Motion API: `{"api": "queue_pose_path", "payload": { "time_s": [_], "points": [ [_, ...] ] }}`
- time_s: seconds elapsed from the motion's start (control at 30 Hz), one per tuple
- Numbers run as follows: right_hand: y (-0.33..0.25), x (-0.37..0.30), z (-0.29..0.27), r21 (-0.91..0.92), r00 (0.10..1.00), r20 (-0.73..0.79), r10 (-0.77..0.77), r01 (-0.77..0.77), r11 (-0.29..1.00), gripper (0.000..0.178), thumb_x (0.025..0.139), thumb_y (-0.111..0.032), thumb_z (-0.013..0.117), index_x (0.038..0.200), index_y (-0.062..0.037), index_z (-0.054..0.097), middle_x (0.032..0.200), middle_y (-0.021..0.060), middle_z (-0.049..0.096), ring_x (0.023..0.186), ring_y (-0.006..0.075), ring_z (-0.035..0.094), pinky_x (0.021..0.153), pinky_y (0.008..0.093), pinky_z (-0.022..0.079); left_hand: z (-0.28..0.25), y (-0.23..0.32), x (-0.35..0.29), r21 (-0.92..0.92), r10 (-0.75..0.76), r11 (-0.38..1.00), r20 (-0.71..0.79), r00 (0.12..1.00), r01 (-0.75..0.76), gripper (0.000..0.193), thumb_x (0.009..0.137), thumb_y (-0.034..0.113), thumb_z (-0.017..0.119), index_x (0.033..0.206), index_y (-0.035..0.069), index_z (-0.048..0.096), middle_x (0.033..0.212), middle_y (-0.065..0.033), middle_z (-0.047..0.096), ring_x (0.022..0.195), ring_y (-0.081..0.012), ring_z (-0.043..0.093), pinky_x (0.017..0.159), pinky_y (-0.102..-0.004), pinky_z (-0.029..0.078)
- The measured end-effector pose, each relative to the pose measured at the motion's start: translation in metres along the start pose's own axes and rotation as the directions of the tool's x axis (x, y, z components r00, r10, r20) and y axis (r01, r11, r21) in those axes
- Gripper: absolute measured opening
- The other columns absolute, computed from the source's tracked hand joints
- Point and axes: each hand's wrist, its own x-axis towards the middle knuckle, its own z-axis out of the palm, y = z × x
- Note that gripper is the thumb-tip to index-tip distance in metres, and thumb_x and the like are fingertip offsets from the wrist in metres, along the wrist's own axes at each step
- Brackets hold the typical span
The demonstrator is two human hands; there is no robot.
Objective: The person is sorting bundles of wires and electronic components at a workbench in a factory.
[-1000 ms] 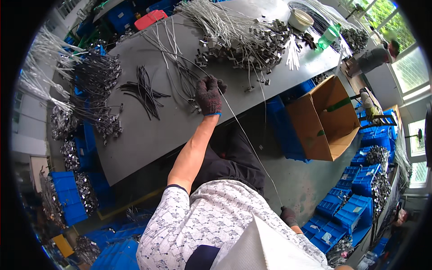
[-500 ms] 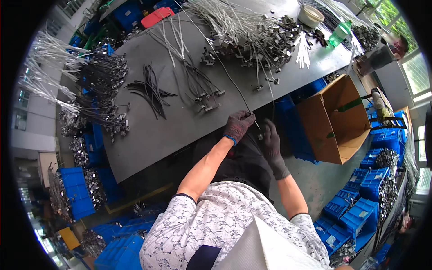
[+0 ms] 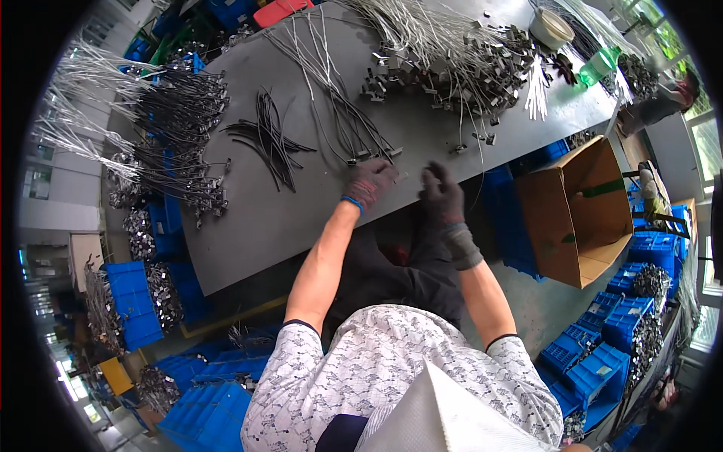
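My left hand [image 3: 371,183], in a dark knit glove, is closed on the end of a thin cable at the table's near edge. The cable [image 3: 315,113] runs up from it, pale at the far part. Beside my fingers lie several cables in black sleeves [image 3: 349,120], with small metal end pieces [image 3: 395,152]. My right hand [image 3: 442,192], also gloved, hovers near the table edge, slightly blurred. Its fingers are apart and I see nothing in them. To the left lies a loose pile of short black tubes [image 3: 271,142].
A large heap of pale cables with metal ends [image 3: 452,64] covers the far table [image 3: 248,241]. Nearby are white strips [image 3: 536,89], a green bottle [image 3: 600,66] and a tub [image 3: 551,29]. An open cardboard box [image 3: 544,218] stands at the right. Blue crates [image 3: 134,301] surround me.
My left hand has moved left and away from me onto the table, bringing the cable end to the bundle. My right hand has moved up, and the long cable no longer stretches between my hands.
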Motion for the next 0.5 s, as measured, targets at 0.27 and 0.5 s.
{"api": "queue_pose_path", "payload": {
  "time_s": [0.27, 0.5],
  "points": [
    [0.166, 0.028, -0.153, -0.656, 0.909, -0.410, -0.080, -0.233, 0.718, 0.065, 0.089, -0.030, 0.071, 0.142, -0.0027, 0.045, 0.128, 0.0264, 0.062, 0.117, 0.0411, 0.062, 0.098, 0.0429, 0.050, -0.109, -0.118, 0.103, 0.494, -0.153, 0.725, -0.564, 0.811, 0.481, 0.054, 0.084, 0.053, 0.060, 0.097, 0.003, 0.074, 0.095, -0.0232, 0.072, 0.092, -0.0415, 0.070, 0.078, -0.0471, 0.056],
    [0.204, 0.094, -0.142, -0.646, 0.981, -0.164, 0.102, -0.185, 0.741, 0.068, 0.091, -0.030, 0.070, 0.144, 0.0003, 0.040, 0.125, 0.0284, 0.062, 0.111, 0.0433, 0.063, 0.092, 0.0434, 0.053, -0.154, -0.198, 0.156, 0.721, -0.138, 0.419, -0.549, 0.824, 0.551, 0.046, 0.085, 0.049, 0.062, 0.106, 0.010, 0.076, 0.114, -0.0153, 0.072, 0.102, -0.0350, 0.070, 0.082, -0.0450, 0.056]
  ]
}}
